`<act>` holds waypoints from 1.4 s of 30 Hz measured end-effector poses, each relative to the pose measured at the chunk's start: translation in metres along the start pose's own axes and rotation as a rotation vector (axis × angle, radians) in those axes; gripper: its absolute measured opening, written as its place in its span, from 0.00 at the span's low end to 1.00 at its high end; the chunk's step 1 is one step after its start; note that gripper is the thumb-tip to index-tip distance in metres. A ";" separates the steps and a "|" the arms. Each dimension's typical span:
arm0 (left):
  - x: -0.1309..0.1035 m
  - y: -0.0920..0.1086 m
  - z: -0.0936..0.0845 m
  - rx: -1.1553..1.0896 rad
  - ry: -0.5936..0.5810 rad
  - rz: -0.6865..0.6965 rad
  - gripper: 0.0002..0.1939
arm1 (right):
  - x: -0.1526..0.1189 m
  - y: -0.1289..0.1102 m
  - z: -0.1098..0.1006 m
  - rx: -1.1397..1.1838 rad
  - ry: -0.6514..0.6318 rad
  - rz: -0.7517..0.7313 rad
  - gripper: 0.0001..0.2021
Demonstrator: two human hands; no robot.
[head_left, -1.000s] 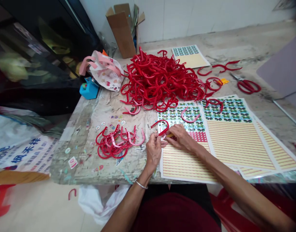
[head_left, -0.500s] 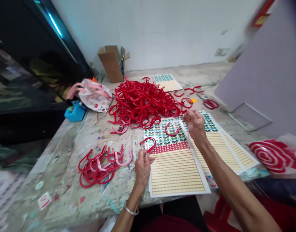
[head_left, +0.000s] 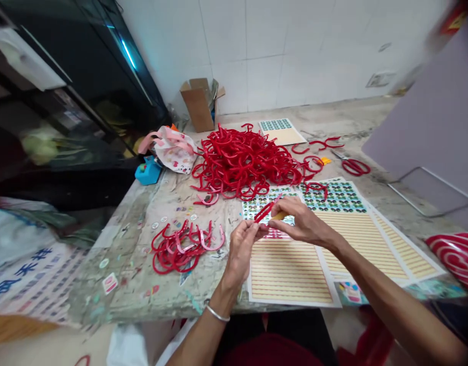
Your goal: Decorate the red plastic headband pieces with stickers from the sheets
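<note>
My left hand (head_left: 243,246) is closed on a red curved band (head_left: 262,212), pinching it between thumb and fingers above a sticker sheet (head_left: 291,274). Right beside it, my right hand (head_left: 300,221) has its thumb and index finger closed at the band's other side. Something small and yellowish shows between those fingers, too unclear to name. The sheet under my hands has small printed stickers at the top, a red row, and bare yellowish striped backing below. Behind my hands lies a big heap of red bands (head_left: 245,162). A smaller pile of red and pink bands (head_left: 184,246) rests to the left.
More sticker sheets (head_left: 356,239) overlap at the right. Scissors (head_left: 354,165) with red handles lie farther back. A cardboard box (head_left: 198,107), a patterned bag (head_left: 175,150) and a blue tape dispenser (head_left: 148,172) stand at back left. A wire frame (head_left: 413,203) sits at right.
My right hand has come down and left from the sheet's upper right to meet my left hand at the band. The left hand has lifted slightly. The view has swung left.
</note>
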State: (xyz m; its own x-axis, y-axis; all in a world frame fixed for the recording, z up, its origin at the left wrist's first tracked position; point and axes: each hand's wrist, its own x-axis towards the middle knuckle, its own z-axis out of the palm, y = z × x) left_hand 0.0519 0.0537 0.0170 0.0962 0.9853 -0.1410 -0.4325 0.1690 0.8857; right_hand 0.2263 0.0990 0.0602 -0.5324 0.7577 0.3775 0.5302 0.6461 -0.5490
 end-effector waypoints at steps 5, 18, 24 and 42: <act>0.001 0.003 0.007 -0.062 0.004 0.020 0.09 | 0.007 -0.007 0.002 -0.223 -0.056 -0.102 0.06; 0.008 0.025 0.013 -0.305 0.083 0.082 0.05 | -0.052 -0.003 0.050 -0.107 0.102 0.308 0.12; -0.003 0.017 0.022 -0.278 0.044 0.030 0.04 | -0.047 -0.014 0.070 0.791 0.335 0.629 0.13; -0.033 -0.010 0.033 -0.055 0.075 -0.140 0.07 | -0.054 -0.035 0.035 0.684 0.469 0.519 0.05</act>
State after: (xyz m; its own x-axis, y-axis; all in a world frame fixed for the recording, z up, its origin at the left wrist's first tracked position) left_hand 0.0829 0.0191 0.0279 0.0926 0.9507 -0.2959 -0.4678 0.3038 0.8300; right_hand 0.2133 0.0321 0.0333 0.0540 0.9882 0.1435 0.0488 0.1409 -0.9888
